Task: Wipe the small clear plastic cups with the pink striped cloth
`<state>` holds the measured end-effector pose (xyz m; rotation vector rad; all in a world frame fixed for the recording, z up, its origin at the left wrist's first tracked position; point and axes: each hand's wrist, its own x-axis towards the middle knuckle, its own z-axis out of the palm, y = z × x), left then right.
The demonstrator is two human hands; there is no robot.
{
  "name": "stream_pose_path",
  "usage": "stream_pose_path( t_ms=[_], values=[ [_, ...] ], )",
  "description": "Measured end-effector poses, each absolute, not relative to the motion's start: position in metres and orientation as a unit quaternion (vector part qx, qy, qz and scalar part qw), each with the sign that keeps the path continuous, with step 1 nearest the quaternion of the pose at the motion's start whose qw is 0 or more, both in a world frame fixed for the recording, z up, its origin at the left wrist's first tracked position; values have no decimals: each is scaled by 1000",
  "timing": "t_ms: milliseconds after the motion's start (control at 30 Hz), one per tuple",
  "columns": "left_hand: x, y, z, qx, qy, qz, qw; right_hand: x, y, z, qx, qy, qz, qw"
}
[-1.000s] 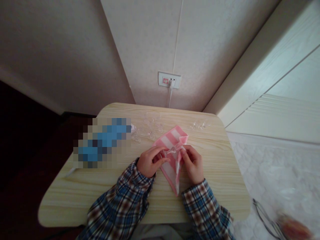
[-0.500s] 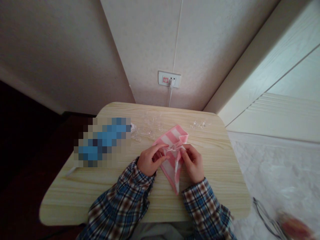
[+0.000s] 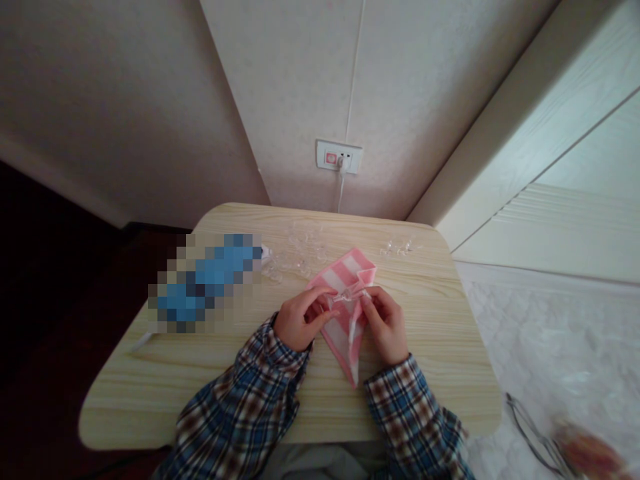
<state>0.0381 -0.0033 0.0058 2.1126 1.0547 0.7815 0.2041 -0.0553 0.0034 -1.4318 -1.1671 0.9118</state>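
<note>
Far left from where I stand: dark reddish floor (image 3: pixel 40 400), then a blue item (image 3: pixel 225 267) at left of frame, pixelated, can't tell what it is; white bits poke out at both ends. It's on a pale wood-grain table (image 3: pixel 430 400). Just right of it, upper middle of the tabletop, a loose cluster of clear pieces (image 3: pixel 303 245), hard to count. Centre: left hand (image 3: pixel 300 321), plaid cuff, thumb and fingers curled on one end of a small clear piece (image 3: pixel 345 295). That piece sits mid-frame, bridging the hands, over a pink-and-white striped cloth (image 3: pixel 341 272). Right hand (image 3: pixel 387 327), same plaid, pinches the cloth's folded edge at the piece's other end. Hands near each other, not touching. Above, white wall outlet (image 3: pixel 339 157), plug in. Right of the cloth, a few more clear bits (image 3: pixel 399 248). Lower right: white quilted surface (image 3: pixel 540 347), blurry reddish object (image 3: pixel 587 450).
</note>
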Motion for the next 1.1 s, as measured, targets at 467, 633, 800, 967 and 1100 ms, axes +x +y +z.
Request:
stream_pose_path(
  t_ms=[467,633,800,967,1100],
  values=[
    [37,-3,2,807,403,296,313,205,-56,0,-598,-484,385,510],
    [38,-3,4,810,400,297,309,205,-56,0,-601,-484,382,508],
    [37,-4,2,809,402,299,309,205,-56,0,-601,-486,382,506],
    [38,-4,0,803,406,299,318,205,-57,0,-604,-491,382,498],
    [38,-3,1,805,405,299,314,205,-57,1,-600,-493,381,502]
  ],
)
